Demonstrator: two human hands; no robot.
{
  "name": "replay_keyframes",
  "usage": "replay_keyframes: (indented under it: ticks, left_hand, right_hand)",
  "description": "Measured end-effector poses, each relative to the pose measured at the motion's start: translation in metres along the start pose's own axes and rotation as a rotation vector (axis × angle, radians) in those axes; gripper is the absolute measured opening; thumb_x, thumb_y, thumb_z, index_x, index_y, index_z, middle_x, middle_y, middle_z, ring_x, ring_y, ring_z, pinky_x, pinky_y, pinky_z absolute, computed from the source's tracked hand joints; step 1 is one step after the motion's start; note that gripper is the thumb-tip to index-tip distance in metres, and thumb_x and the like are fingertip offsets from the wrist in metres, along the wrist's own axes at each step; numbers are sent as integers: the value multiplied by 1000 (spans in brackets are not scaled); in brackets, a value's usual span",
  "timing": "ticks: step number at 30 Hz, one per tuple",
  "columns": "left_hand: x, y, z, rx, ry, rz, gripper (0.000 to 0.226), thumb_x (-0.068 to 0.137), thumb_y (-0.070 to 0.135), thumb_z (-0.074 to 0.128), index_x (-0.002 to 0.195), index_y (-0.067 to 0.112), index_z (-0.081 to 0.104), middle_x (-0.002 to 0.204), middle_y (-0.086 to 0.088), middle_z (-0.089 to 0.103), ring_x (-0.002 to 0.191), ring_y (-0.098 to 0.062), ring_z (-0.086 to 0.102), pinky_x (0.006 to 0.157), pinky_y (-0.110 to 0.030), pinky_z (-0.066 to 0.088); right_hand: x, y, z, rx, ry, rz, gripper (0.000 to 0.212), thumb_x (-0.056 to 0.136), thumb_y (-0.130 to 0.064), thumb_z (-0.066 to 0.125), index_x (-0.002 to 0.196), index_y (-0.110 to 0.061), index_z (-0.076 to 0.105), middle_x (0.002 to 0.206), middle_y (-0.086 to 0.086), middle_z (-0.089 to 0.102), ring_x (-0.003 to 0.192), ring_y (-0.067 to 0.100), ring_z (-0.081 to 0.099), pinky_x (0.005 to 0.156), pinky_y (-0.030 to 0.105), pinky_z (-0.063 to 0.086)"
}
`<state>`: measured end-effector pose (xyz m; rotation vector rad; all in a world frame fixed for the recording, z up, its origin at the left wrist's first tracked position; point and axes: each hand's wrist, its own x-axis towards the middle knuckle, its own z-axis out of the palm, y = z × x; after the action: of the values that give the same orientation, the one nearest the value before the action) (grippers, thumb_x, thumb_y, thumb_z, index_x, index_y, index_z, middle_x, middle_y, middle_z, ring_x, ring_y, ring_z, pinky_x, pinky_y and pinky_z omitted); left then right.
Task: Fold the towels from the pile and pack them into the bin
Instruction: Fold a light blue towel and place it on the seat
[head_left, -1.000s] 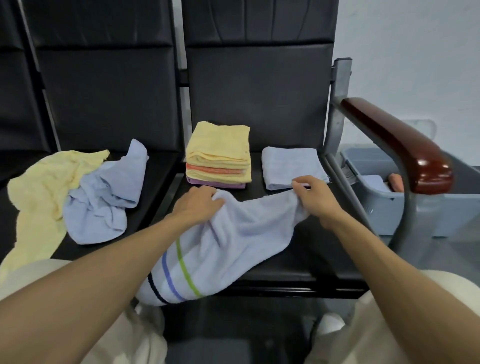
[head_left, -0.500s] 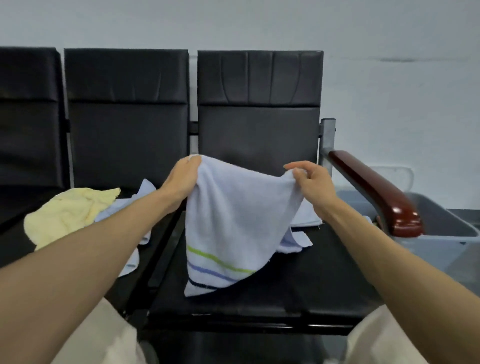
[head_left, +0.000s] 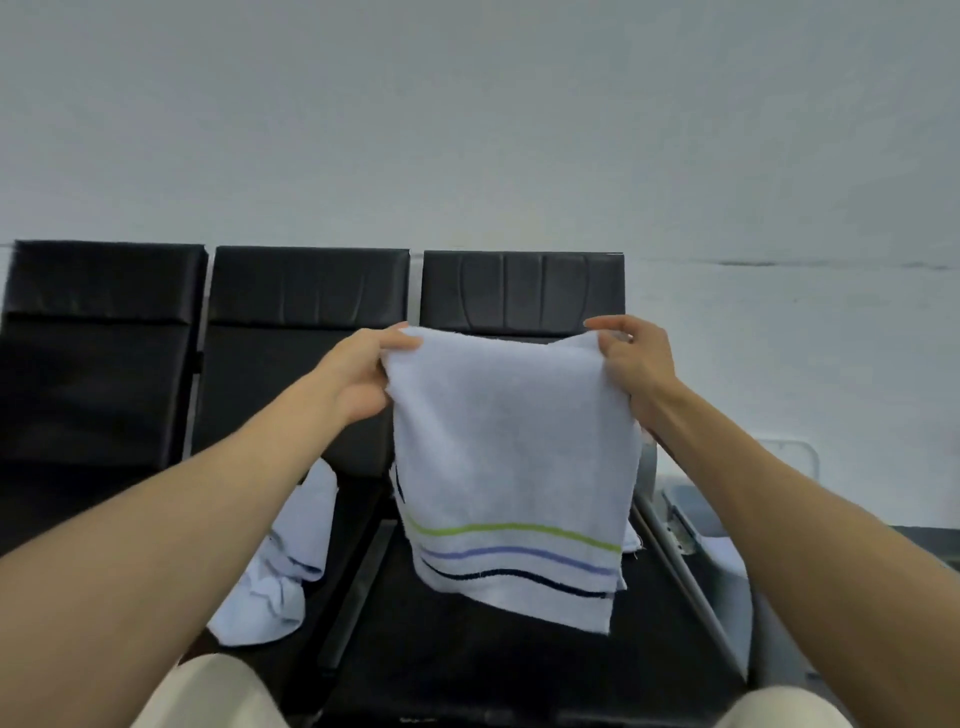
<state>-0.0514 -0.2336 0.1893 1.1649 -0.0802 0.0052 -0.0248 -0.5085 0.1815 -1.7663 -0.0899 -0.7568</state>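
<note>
Left hand (head_left: 363, 379), right hand (head_left: 631, 364) each pinch a top corner of the striped towel (head_left: 509, 467). Held aloft so it hangs flat, probably for folding

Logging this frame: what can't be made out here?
Head view:
- Seat behind the striped towel: hidden by it, held up by left hand and right hand.
- Bin: mostly behind the right forearm; contents unclear.
- Loose towel: partly covered by the left forearm, its extent unknown.
</note>
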Motion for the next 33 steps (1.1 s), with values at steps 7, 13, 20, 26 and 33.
replay_keyframes:
  ticks: [7,13,20,26,33]
  left_hand:
    - [-14,18,-1,230,9,-98,28,96,9,56,122,4,63,115,-12,64,94,-22,63,72,-33,51]
    - [-12,22,-19,764,78,-84,39,88,-6,36,115,-1,64,128,-12,49,126,-28,44,100,-38,41]
    - [-12,-24,-24,1223,14,-7,56,81,-19,44,122,13,63,145,-15,42,132,-31,42,91,-30,45]
    - [-5,-105,-50,1306,-37,60,44,88,-14,43,120,9,63,113,-23,60,88,-27,60,60,-28,46]
    - [-5,-210,-103,1511,-258,-320,48,86,0,62,132,7,52,123,-13,58,111,-28,57,76,-24,42]
  right_hand:
    - [4,-18,-11,35,13,16,29,92,-5,48,93,-22,72,110,-1,66,114,19,56,99,32,46]
    - [6,-17,-11,41,12,19,30,90,-3,47,95,-19,72,105,-5,64,112,17,56,92,25,44]
    - [-7,14,7,-46,-8,39,31,94,-3,45,96,-19,71,105,-4,62,105,15,53,90,24,43]
    - [-31,82,14,-149,-149,177,34,87,1,44,90,-18,72,95,-3,63,92,12,53,70,16,41]
    - [-85,194,7,-532,-549,569,20,88,1,56,93,-7,73,88,8,61,76,19,53,62,25,44]
